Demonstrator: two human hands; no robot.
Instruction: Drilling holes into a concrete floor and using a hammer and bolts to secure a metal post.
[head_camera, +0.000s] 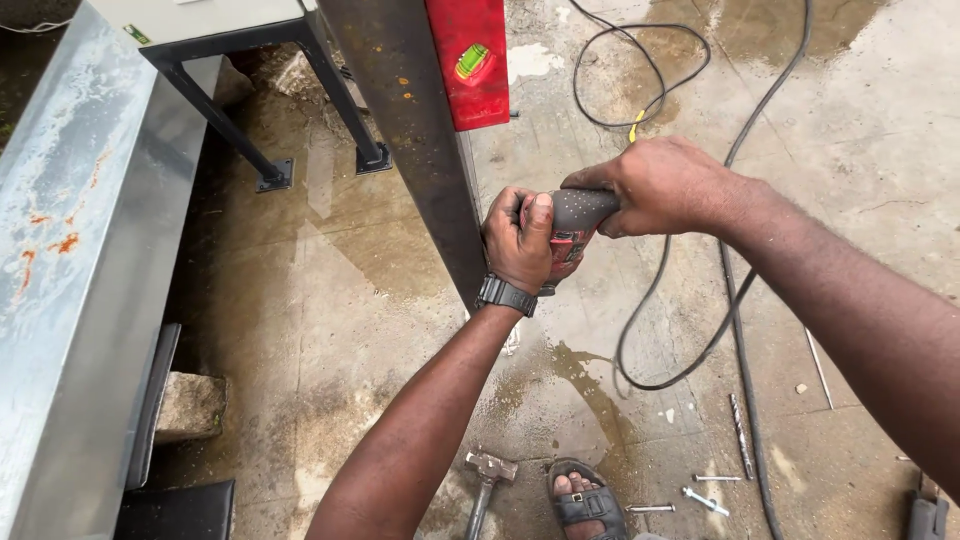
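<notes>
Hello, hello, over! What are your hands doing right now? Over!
Left hand and right hand both clamped on the power tool, against the dark steel post. Black cable looped on wet concrete. Hammer by the sandalled foot.

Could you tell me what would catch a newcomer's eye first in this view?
At centre, the left hand and right hand together grip a grey and red power tool against a dark upright steel post. A bright red spirit level sits on that post at the top. Black cables loop over the wet concrete floor on the right, and a metal hammer lies near a sandalled foot below.
</notes>
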